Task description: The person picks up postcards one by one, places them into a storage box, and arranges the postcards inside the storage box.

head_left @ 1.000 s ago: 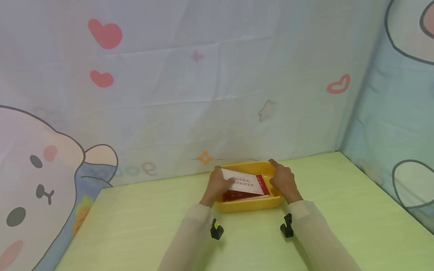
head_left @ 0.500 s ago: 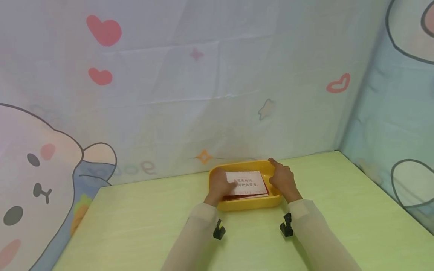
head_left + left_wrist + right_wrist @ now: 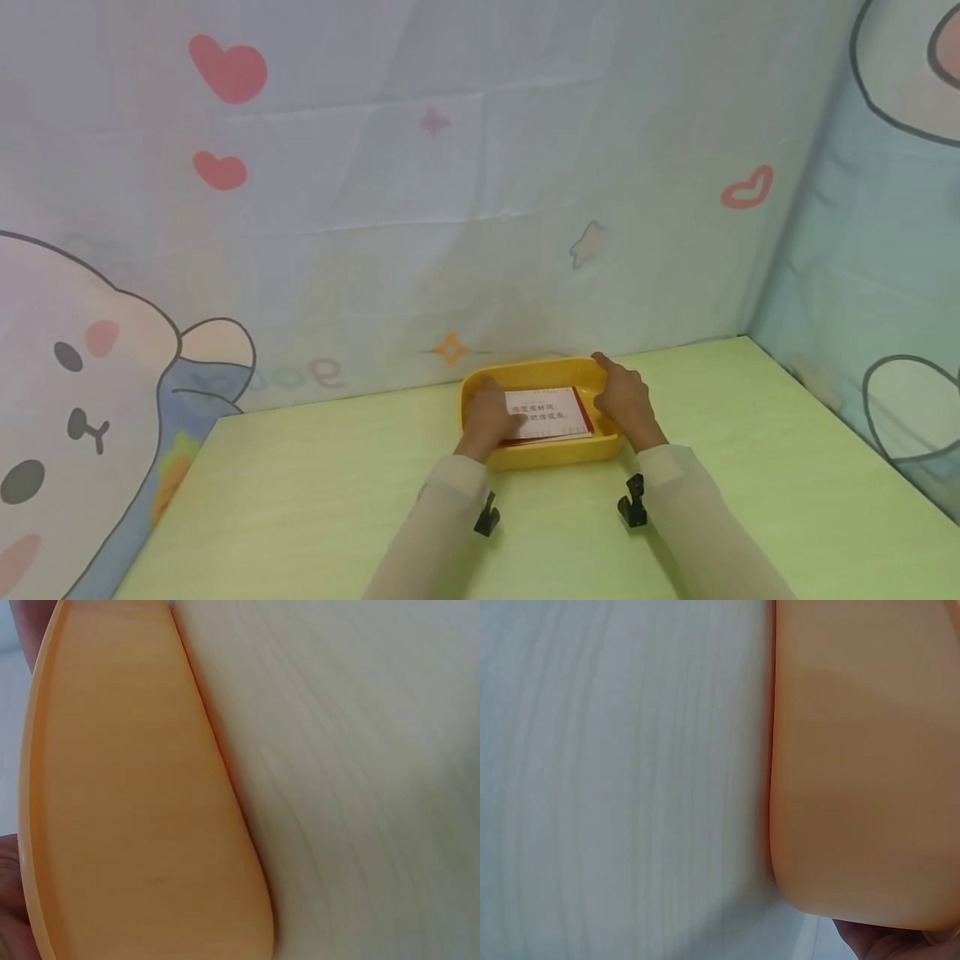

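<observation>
A yellow plastic tray (image 3: 558, 452) stands near the back of the table. In it lies a white booklet (image 3: 551, 404) with printed characters, red showing along its right and lower edges, stacked over another flat item that is mostly hidden. My left hand (image 3: 486, 419) is inside the tray's left end and pinches the booklet's left edge, thumb on top; its other fingers are partly hidden. My right hand (image 3: 626, 402) grips the tray's right rim, thumb on the inner side. Both wrist views show mainly the tray's outer wall (image 3: 142, 780), with some fingers (image 3: 877, 941) at its edge.
The pale green table (image 3: 300, 500) extends to both sides and in front of the tray. A cloth backdrop (image 3: 405, 183) with cartoon prints rises right behind the tray, and another wall cloth (image 3: 877, 283) stands at the right.
The booklet has gone from tilted to lying nearly flat on the stack. My left hand has lowered and shifted slightly right with it. My right hand has stayed on the rim.
</observation>
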Demonstrator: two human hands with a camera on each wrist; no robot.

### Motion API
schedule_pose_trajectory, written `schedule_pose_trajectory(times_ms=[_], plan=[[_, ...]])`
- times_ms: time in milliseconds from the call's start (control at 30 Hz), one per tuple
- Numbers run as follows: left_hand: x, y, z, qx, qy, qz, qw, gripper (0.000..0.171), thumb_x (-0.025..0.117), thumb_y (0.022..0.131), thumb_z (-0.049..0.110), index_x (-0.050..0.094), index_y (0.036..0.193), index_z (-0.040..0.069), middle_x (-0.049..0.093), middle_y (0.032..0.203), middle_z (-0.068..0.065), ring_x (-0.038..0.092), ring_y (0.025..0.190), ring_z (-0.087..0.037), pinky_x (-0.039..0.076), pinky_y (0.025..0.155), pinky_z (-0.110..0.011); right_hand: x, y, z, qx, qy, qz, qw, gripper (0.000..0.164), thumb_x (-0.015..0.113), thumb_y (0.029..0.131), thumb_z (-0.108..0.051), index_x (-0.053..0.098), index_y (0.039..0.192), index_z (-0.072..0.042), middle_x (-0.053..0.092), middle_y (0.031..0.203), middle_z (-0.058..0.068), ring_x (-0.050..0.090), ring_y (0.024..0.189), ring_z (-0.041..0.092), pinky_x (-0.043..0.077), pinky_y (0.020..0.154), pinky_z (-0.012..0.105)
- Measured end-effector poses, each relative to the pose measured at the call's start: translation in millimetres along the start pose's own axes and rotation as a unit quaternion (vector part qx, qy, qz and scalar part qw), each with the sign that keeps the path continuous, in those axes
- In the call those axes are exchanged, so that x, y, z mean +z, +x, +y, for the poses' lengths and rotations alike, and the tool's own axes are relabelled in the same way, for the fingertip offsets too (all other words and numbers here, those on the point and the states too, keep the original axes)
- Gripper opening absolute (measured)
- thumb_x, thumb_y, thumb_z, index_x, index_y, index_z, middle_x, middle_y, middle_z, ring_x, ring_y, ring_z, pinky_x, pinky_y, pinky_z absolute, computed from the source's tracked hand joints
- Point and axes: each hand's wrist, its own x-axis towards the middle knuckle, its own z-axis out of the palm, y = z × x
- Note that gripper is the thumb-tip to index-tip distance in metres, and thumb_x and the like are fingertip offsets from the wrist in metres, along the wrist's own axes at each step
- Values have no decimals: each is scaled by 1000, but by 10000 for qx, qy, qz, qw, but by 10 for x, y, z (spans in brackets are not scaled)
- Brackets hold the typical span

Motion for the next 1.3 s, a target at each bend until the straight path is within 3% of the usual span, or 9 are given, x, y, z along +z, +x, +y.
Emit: schedule_pose_trajectory(times_ms=[133,400,700,1000,1200,1300], plan=[[22,4,19,-89,115,-9,9999,72,80,83,25,42,133,-10,58,119,-26,59,104,-36,47,104,-48,0,9,6,0,21,-6,10000,72,61,86,2,36,152,-9,53,137,30,54,99,40,54,94,53],[31,-11,73,-65,1028,-93,9946,72,76,85,36,45,132,-9,57,123,-29,56,113,-42,44,102,-55,15,21,24,-143,-63,62,9999,70,61,84,2,39,150,-8,56,135,30,56,93,38,56,90,52],[39,-2,82,-106,1134,-207,9933,71,75,87,39,47,132,-8,55,127,-31,53,116,-43,41,105,-55,9,16,19,-155,-72,49,9998,71,62,85,2,37,151,-8,54,138,30,56,94,37,57,88,51],[42,18,85,-83,1550,-339,9873,54,72,87,43,60,114,-2,63,113,-19,54,109,-36,46,97,-52,15,12,11,-111,-98,41,9999,71,61,85,2,37,151,-9,54,137,30,56,92,37,58,86,49],[2,0,110,-161,1411,-348,9893,44,75,85,42,62,97,2,60,93,-11,51,90,-27,44,82,-43,25,30,21,-98,-74,42,9999,71,61,86,2,37,151,-8,54,138,30,56,95,38,57,89,51],[-8,-5,112,-165,1383,-372,9896,43,75,85,41,62,96,2,58,92,-10,49,90,-26,43,82,-42,27,35,15,-89,-75,52,9999,71,61,85,2,37,152,-8,54,138,30,56,95,38,56,90,51]])
